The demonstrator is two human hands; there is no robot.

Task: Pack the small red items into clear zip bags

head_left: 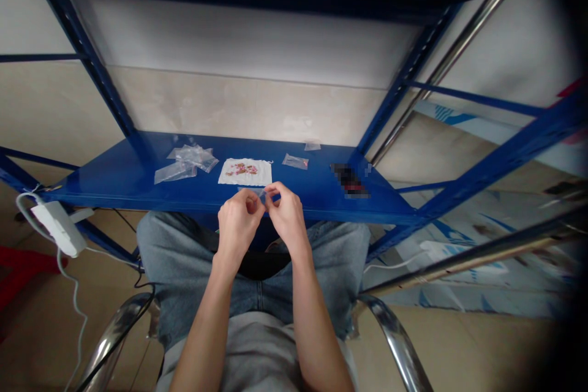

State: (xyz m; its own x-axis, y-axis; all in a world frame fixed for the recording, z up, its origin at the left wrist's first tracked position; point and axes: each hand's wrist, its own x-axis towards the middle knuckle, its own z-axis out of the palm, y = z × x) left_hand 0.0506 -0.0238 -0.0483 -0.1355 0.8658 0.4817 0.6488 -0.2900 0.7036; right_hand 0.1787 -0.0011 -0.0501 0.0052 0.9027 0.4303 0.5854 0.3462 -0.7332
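My left hand and my right hand meet in front of the blue shelf, just above my lap. Both are closed in a pinch on a small clear plastic bag held between them. Behind the hands a white cloth lies on the shelf with small reddish pieces scattered on it. What the little bag holds is too small to tell.
A heap of clear plastic bags lies left on the shelf, two more small bags to the right, and a dark blurred object. A white power strip hangs at the left edge. Chrome chair arms flank my legs.
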